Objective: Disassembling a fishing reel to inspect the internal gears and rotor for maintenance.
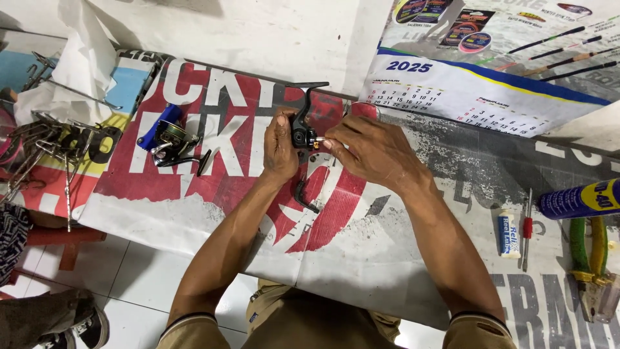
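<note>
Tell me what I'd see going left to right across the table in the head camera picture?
Pile of metal wire parts → blue fishing reel → left hand → black reel body → right hand → small white tube → screwdriver → green-handled pliers.

I'm looking down at a big printed banner (213, 194) that's covering the whole worktop, white with fat red and black lettering, worn in patches. A wall calendar (465, 97) is lying at the top right, white sheet with a blue and yellow stripe across it, and above it a poster part showing line spools and rods. Over at the right edge a blue spray can (581, 199) with a yellow label is lying on its side, and just left of it a small white tube (508, 234) with blue print is sitting flat. No screens showing anywhere.
</note>
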